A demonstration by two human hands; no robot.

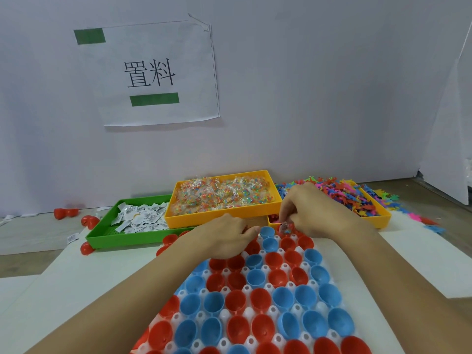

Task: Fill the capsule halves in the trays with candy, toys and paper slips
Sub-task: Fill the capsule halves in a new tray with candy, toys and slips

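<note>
The right hand (310,213) pinches a clear candy packet (285,228) in its grip, directly above the red capsule half (288,242) at the white tray's (224,312) far edge. The left hand (229,235) rests curled just beside it, apparently holding nothing, so the drop falls to the right.

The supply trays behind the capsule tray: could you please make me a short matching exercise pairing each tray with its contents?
Trays:
1. green tray
2. middle yellow tray
3. right yellow tray

Contents:
A. colourful plastic toys
B. white paper slips
C. clear candy packets

Pairs: 1-B, 2-C, 3-A
</note>
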